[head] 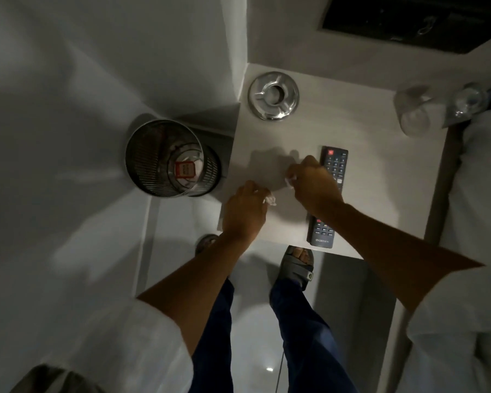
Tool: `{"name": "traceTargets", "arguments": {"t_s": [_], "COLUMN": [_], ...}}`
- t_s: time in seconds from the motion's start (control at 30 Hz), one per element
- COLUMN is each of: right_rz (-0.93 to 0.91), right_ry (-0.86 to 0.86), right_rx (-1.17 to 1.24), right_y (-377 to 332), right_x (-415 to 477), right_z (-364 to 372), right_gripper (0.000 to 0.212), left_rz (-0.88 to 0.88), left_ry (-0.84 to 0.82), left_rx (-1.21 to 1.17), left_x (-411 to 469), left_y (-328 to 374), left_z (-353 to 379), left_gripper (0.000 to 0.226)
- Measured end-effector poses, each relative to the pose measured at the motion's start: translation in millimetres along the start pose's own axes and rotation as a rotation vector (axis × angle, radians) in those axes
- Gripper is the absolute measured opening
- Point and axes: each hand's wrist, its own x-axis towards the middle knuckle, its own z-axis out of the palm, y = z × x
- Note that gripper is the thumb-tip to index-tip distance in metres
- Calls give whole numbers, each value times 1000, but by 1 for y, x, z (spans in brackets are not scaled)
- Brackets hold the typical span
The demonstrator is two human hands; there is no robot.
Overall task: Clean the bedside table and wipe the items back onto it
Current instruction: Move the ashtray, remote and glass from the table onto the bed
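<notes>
Both hands clench white scraps over the bedside table (338, 114): left grip (245, 208), right grip (313, 182) (covering the remote (333, 163)).

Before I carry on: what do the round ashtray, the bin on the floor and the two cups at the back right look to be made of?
Round shiny ashtray: probably polished metal, given its bright mirror-like glints. Dark cylindrical waste bin: looks like perforated or mesh metal, as the wall shows fine holes. Two clear cups: glass or clear plastic, see-through but too blurred to tell which.

You have a round black wire-mesh wastebasket (173, 158) on the pale floor (68, 165), and a grey strapped sandal (299, 266)
</notes>
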Motion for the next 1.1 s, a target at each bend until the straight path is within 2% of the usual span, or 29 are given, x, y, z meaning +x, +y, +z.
{"name": "traceTargets", "arguments": {"t_s": [0.13,0.37,0.47,0.73,0.8,0.9,1.0,1.1], "right_rz": [-25,-128,-138,-103,-80,5,132,241], "right_ry": [-28,-1,-12,-109,-95,-2,150,311], "right_rx": [16,162,215,340,348,306,351,348], "right_y": [-32,-114,-145,-182,-175,-154,-126,-87], "right_x": [-2,26,38,47,39,25,9,-12], "right_z": [18,43,56,70,64,47,30,17], "right_gripper": [20,17,22,48,46,36,26,25], "left_rz": [-102,-396,-474,-295,-259,-171,-24,110], "left_ry": [37,115,94,125,152,149,141,117], "left_rx": [-88,-208,-286,-128,-82,-72,63,112], "left_x": [-9,-2,1,-5,-6,4,27,54], "left_y": [-42,-125,-153,-179,-176,-162,-141,-101], "left_z": [-20,-66,-84,-107,-107,-106,-104,-104], "left_gripper": [19,28,31,32,30,21,24,27]}}
